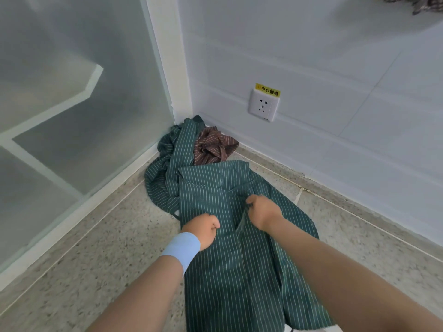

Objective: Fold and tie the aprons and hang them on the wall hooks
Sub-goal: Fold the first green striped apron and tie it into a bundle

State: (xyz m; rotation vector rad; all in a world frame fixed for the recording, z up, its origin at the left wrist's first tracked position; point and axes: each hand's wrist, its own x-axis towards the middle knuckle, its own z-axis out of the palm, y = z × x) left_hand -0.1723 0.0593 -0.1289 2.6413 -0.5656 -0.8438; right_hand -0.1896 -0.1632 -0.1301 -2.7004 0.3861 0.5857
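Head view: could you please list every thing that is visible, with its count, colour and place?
green apron: one, dark green striped, spread on floor, centre
green pile: one, green striped, crumpled in corner
brown apron: one, brown striped, crumpled in corner
socket: one, white, yellow label, right wall
glass partition: one, frosted, left
patterned cloth: one, brownish, top right edge
wristband: one, light blue, left wrist
hands: two, left hand and right hand gripping green apron

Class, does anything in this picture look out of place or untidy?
A brown striped apron lies crumpled in the corner, and the green striped apron gripped by the left hand and right hand sprawls across the floor.
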